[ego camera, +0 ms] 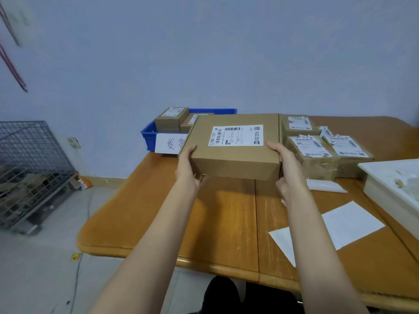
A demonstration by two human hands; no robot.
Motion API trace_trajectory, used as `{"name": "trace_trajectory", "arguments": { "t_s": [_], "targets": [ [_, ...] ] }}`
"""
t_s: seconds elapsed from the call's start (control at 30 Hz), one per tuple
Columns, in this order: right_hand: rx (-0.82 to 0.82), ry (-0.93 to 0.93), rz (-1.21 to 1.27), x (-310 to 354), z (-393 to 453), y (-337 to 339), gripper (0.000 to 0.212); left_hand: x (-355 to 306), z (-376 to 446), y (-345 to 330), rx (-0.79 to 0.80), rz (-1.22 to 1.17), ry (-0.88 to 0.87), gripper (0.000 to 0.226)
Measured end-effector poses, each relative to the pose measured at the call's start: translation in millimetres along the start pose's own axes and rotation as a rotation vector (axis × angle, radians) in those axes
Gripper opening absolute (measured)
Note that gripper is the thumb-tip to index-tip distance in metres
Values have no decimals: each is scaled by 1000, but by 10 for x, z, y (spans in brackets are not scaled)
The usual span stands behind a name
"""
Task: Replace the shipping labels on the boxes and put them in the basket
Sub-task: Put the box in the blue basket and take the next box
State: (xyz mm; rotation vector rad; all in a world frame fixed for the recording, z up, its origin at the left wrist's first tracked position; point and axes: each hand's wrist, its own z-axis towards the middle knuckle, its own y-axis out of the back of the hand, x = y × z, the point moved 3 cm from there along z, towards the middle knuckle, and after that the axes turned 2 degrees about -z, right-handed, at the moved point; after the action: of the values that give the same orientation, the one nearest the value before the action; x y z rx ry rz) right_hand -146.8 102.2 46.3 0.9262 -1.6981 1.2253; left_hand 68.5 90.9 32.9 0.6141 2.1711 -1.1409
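Observation:
A flat brown cardboard box (pixel 235 162) with a clean white shipping label (pixel 236 135) on top is held above the table. My left hand (pixel 189 169) grips its left near corner, thumb on top and fingers underneath. My right hand (pixel 286 171) grips its right near corner the same way. Behind it to the left stands the blue basket (pixel 148 134), bearing a white handwritten paper sign (pixel 171 143) and holding two smaller labelled boxes (pixel 172 118).
Three taped boxes with torn labels (pixel 310 155) sit at the right on the wooden table (pixel 217 223). White backing sheets (pixel 351 223) lie near me on the right. A white tray (pixel 394 184) is at the right edge. A wire cage (pixel 29 171) stands on the floor at the left.

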Motion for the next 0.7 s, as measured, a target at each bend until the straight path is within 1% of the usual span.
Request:
{"name": "trace_trajectory", "arguments": {
  "t_s": [0.13,0.3,0.4,0.47,0.53,0.6,0.67,0.7],
  "targets": [
    [91,-11,-21,99,267,-347,29,-330,195,-59,-8,-24,-67,60],
    [141,-7,-53,202,914,-971,50,-881,719,-196,-43,-12,-161,64],
    [169,-24,-53,195,1410,-1362,54,-1202,1186,-269,-76,25,-182,70],
    [184,-40,-44,157,1769,-1617,50,-1424,1547,-354,-61,100,-193,69],
    [188,-53,-31,119,2127,-1860,49,-1620,1917,-432,-84,261,-216,64],
    [177,-58,-40,89,2463,-2079,58,-1799,2280,-470,-117,411,-269,68],
    [177,-72,-73,52,2735,-2262,71,-1950,2629,-488,-133,519,-325,78],
    [182,-84,-86,35,2835,-2342,72,-2008,2771,-505,-125,551,-345,80]
  ]
}}
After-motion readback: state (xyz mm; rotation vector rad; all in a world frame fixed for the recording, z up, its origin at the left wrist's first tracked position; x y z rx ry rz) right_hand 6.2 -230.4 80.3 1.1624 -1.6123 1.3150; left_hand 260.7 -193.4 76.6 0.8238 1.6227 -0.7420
